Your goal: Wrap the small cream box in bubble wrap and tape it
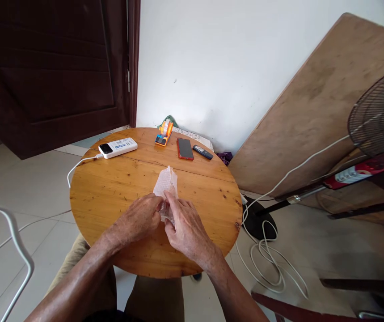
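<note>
A small piece of clear bubble wrap (166,182) lies near the middle of a round wooden table (111,197). My left hand (138,220) and my right hand (185,230) meet at its near end. Both have their fingers curled and pinched on the wrap. The far half of the wrap sticks up past my fingertips. What the wrap encloses, if anything, is hidden by my fingers.
At the table's far side lie a white power bank (118,147) with a white cable, an orange tape dispenser (164,132), a red phone (185,148) and a small dark phone (202,152). A wooden board (312,98) leans on the wall. A fan (382,116) and coiled white cable (268,255) are on the right.
</note>
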Demonstrator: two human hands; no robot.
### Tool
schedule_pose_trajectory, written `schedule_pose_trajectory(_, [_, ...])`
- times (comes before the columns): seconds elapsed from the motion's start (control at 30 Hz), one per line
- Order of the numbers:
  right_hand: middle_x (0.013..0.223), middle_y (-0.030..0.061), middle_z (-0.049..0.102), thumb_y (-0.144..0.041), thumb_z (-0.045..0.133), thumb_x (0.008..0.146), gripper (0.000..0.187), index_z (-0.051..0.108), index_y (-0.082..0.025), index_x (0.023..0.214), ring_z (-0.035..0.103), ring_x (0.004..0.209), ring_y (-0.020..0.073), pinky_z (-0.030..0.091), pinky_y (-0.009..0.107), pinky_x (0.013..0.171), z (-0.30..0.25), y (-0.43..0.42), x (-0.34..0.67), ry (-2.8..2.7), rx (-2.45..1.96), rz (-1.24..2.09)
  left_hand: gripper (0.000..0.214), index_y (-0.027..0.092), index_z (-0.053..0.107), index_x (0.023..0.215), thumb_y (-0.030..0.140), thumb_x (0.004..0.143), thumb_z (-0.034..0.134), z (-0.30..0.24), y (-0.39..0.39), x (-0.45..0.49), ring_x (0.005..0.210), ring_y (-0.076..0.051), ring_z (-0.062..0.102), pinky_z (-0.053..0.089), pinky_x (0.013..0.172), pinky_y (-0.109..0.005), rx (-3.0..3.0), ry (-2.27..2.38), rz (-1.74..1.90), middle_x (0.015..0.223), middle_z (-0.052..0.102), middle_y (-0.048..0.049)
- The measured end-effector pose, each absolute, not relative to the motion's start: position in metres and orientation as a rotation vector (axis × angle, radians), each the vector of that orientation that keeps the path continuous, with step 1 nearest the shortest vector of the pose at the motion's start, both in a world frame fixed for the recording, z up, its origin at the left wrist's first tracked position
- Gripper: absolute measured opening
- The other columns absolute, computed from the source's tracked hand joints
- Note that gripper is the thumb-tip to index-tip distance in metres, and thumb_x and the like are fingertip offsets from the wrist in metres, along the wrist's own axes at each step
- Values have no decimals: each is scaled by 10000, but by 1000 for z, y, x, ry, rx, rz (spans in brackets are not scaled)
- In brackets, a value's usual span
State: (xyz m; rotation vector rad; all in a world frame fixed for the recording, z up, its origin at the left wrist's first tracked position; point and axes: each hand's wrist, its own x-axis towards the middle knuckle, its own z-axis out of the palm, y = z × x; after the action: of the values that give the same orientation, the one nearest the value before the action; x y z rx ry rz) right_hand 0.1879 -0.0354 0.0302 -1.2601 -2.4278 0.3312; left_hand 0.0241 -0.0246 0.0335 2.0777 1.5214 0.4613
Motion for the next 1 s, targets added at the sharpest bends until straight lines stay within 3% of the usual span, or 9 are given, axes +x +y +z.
schedule_pose_trajectory(0.13, [1171, 105, 669, -74, 491, 807, 581, 430, -174, 1376, 601, 1087, 238, 460, 424, 947, 27, -35, 198, -2295, -1239, 363, 212, 194, 613, 791, 157, 879, 424, 30, -20, 27, 841, -216, 628, 422, 710, -311, 2147, 1577, 358, 878, 670, -62])
schedule_pose_trajectory(0.27, [1224, 120, 639, -172, 510, 863, 428, 511, -196, 1290, 588, 1144, 257, 467, 459, 978, 16, -35, 215, -2074, -1363, 300, 239, 192, 640, 845, 206, 938, 420, 24, -22, 28, 929, -220, 635, 450, 771, -310, 2258, 1572, 350, 934, 658, -74])
schedule_pose_trajectory(0.47, [1316, 154, 581, -313, 577, 857, 521, 468, -162, 1343, 575, 1175, 281, 487, 470, 971, -4, -36, 228, -1884, -1631, 444, 267, 193, 656, 920, 230, 969, 396, 20, -25, 27, 926, -217, 637, 466, 781, -312, 2285, 1573, 367, 950, 643, -80])
schedule_pose_trajectory(0.73, [1427, 126, 469, -283, 643, 849, 381, 615, -218, 1223, 454, 1325, 285, 392, 480, 1079, 24, -22, 215, -2183, -1502, 392, 225, 207, 652, 955, 197, 941, 428, 26, -23, 29, 951, -230, 644, 466, 763, -312, 2279, 1589, 273, 977, 649, -73])
schedule_pose_trajectory(0.9, [1334, 121, 544, -366, 689, 846, 339, 675, -221, 1152, 579, 1165, 263, 456, 416, 968, 37, -4, 213, -2462, -1526, 448, 222, 205, 652, 944, 206, 937, 431, 28, -22, 29, 930, -224, 650, 463, 755, -304, 2288, 1596, 256, 968, 651, -67])
schedule_pose_trajectory(1.0, [1158, 93, 637, -391, 660, 865, 250, 701, -214, 1037, 631, 1008, 234, 467, 347, 847, 42, -3, 216, -2483, -1563, 533, 217, 207, 649, 903, 210, 931, 434, 29, -22, 29, 916, -218, 648, 465, 741, -296, 2286, 1606, 253, 946, 649, -62])
